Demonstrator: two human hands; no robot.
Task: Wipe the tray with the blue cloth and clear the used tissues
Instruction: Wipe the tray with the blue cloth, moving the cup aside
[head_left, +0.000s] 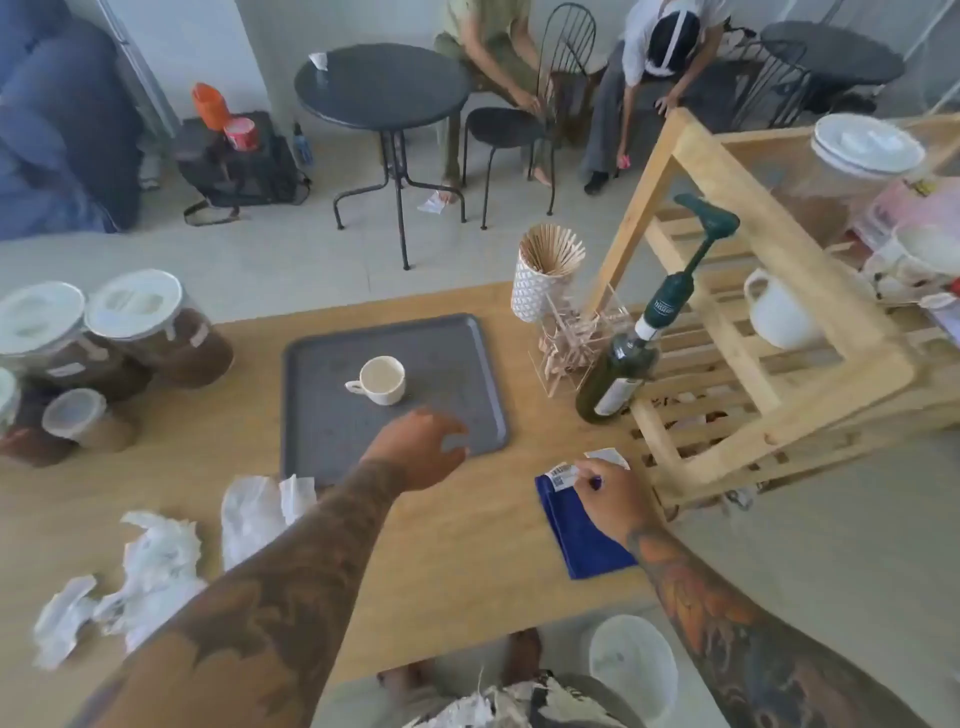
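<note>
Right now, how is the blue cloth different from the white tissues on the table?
The blue cloth lies flat and smooth; the used tissues are crumpled into lumps. The cloth is dark blue, the tissues white. The cloth sits by the right hand, which pinches its top edge near a label; the tissues lie untouched at the table's left, and the left hand hovers over the tray. Both rest on the wooden table.

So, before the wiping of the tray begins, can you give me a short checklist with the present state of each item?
1. Tray free of objects: not ok, a cup stands on it.
2. Blue cloth in hand: ok, the right hand pinches its labelled corner.
3. Left hand free: ok, open over the tray's near edge.
4. Used tissues cleared: not ok, they lie on the table.
5. Cup empty: cannot tell.
</note>
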